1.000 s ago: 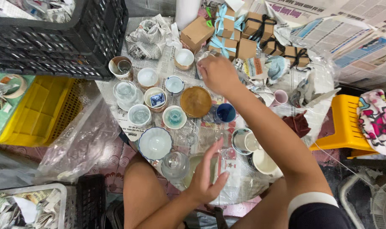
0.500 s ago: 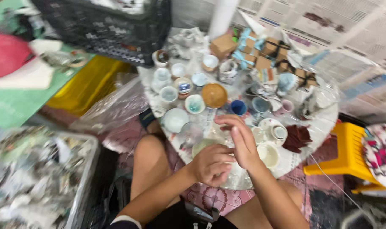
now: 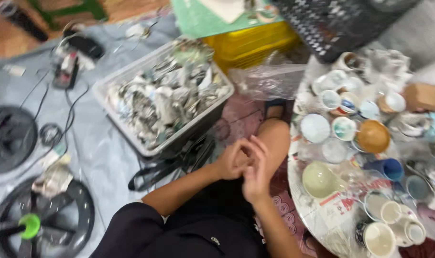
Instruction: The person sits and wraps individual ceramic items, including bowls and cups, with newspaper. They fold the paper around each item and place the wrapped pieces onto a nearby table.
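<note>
Pale green bowl (image 3: 319,180) just right of joined hands: left hand (image 3: 232,160), right hand (image 3: 257,172)

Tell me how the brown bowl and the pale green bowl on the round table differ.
The brown bowl is golden brown and sits farther from the person; the pale green bowl is light green and sits nearer, close to the right hand. The brown one looks slightly smaller. Both are round, open side up, on the paper-covered table.

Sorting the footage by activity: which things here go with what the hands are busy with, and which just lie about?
In hand:
left hand and right hand, pressed together over the knee
cups and bowls on the round table
grey bin of crumpled paper

Lying about:
yellow crate
black crate
cables
</note>
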